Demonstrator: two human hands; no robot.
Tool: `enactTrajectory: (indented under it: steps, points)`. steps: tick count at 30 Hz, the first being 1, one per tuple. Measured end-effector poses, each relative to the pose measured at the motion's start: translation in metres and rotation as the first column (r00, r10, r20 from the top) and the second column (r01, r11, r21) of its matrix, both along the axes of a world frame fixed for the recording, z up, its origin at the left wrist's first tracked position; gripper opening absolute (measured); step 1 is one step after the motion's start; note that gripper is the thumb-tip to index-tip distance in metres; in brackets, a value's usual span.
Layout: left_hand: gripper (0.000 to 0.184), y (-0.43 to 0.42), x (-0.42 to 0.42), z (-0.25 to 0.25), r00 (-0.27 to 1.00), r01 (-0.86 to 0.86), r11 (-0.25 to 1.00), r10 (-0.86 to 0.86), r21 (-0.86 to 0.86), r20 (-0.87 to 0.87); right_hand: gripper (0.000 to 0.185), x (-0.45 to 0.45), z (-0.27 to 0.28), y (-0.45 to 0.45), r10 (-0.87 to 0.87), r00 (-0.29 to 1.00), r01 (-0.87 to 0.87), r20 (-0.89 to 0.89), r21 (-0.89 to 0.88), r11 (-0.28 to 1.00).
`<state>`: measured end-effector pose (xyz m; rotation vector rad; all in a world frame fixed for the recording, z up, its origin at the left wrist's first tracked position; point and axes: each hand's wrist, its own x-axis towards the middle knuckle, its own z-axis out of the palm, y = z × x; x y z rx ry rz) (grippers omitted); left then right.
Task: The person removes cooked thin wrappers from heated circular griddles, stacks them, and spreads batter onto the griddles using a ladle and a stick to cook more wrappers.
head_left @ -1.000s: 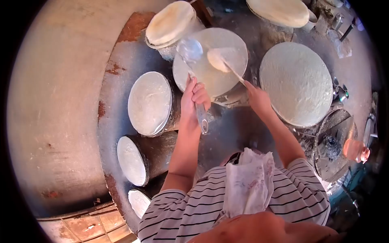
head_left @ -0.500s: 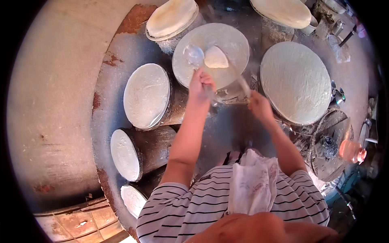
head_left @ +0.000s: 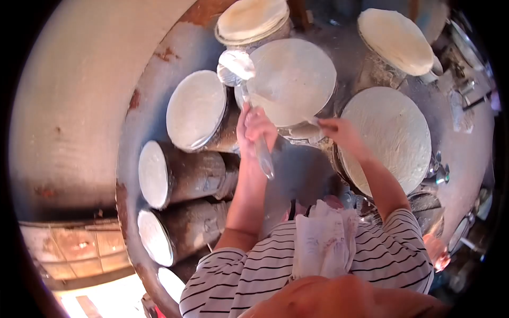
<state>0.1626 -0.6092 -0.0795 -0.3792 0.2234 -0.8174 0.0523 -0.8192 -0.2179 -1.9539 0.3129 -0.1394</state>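
The left hand [head_left: 257,130] has its grip wrapped around the handle of a ladle [head_left: 228,78], whose bowl bears a soft white mass [head_left: 237,62] — it sits over the far left edge of the central round [head_left: 297,77], seemingly raised above it. The right hand [head_left: 342,135] has its fingers drawn in on a pale tool [head_left: 313,122] at the near right edge of the central round; the tool's working end is hard to make out, so whether it touches the surface I cannot tell.

The step in hand looks to be ladle work over the central round, with the white mass on the ladle rather than on the pale surface. A good move from here calls for keeping the bowl level and the two tools apart.

Edges crowd in: the left round [head_left: 196,109] stands just beside the central round on its left, the upper left round [head_left: 252,21] just beyond its far left edge, and the right round [head_left: 392,140] near its right side, partly behind the right forearm. The freest room is on the near side of the central round — a strip of bare grey floor [head_left: 297,164] between the forearms.
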Motion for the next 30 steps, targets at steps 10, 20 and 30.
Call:
enactTrajectory:
  steps: [10, 20, 30]
  points:
    - [0.031, 0.046, -0.032, 0.016, 0.985, -0.123, 0.987, 0.109, -0.104, -0.136, 0.038, -0.038, 0.039, -0.047, -0.082, 0.979, 0.076, -0.188, -0.042, 0.996]
    - [0.035, 0.071, -0.062, 0.023, 0.980, -0.192, 0.972, 0.184, -0.132, -0.075, 0.034, -0.008, 0.009, -0.062, 0.101, 0.995, -0.096, 0.000, -0.309, 0.946]
    - [0.046, 0.168, -0.219, -0.001, 0.798, -0.491, 0.859, 0.510, -0.144, 0.321, 0.035, 0.031, -0.063, -0.008, 0.714, 0.676, -0.678, -0.183, 0.226, 0.700]
